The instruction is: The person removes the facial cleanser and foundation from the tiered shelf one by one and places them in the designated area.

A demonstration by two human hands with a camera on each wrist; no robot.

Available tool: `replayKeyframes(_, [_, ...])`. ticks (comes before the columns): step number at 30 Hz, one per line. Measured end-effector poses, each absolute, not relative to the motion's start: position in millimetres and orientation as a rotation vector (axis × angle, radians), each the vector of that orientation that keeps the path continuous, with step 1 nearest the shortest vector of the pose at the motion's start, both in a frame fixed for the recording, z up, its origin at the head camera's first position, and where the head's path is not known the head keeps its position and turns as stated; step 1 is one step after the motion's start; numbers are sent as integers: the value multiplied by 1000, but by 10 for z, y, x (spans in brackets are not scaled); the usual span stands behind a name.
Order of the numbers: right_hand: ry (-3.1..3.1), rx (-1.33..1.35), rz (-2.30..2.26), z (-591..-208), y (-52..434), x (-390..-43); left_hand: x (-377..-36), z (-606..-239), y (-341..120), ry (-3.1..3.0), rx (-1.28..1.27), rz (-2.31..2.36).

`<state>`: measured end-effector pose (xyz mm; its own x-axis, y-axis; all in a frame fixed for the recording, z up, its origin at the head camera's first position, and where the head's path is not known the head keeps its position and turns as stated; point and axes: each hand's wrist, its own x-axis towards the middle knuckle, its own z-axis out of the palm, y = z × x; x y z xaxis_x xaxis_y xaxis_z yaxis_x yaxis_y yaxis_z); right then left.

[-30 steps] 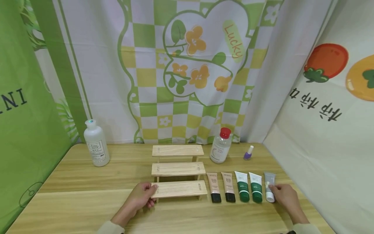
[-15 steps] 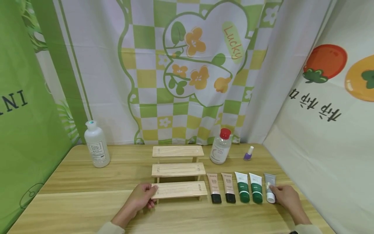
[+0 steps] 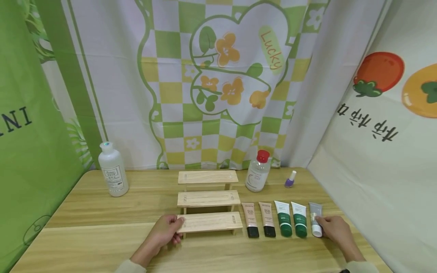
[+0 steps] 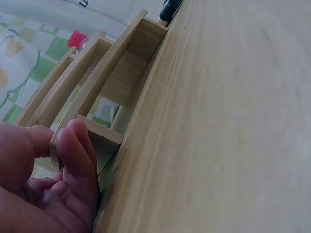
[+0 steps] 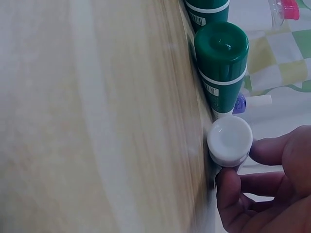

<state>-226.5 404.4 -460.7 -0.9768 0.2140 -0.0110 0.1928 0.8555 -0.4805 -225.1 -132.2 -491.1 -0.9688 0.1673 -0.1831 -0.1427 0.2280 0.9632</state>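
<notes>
A three-step wooden stand (image 3: 207,199) sits mid-table. My left hand (image 3: 176,228) grips the left end of its lowest step; in the left wrist view the thumb and fingers (image 4: 73,155) curl round that end of the stand (image 4: 121,82). At the right end of a row of tubes lies a grey tube (image 3: 315,212) with a white cap (image 5: 229,141). My right hand (image 3: 320,224) pinches this tube at the cap end, its fingers (image 5: 233,194) on both sides of the cap.
Two beige tubes (image 3: 250,219) and two green tubes (image 3: 283,218) lie between the stand and the grey tube. A white bottle (image 3: 113,174) stands back left, with a red-capped clear bottle (image 3: 258,171) and a purple nail polish (image 3: 290,179) back right. Cloth backdrops close in three sides.
</notes>
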Motion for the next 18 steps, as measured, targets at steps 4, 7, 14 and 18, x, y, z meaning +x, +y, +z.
replayKeyframes(4, [-2984, -322, 778, -4635, 4062, -2276, -2258, -4906, -1326, 2248, 25, 1821])
replayKeyframes(7, [-2987, -317, 792, -4667, 4079, -2276, -2264, -4916, -1339, 2250, 25, 1820])
replayKeyframes(14, [-2992, -320, 799, -4672, 4070, -2242, -2235, -4929, -1365, 2244, 35, 1797])
replayKeyframes(18, [-2991, -331, 803, -4641, 4056, -2226, -2235, -4919, -1362, 2237, 34, 1809])
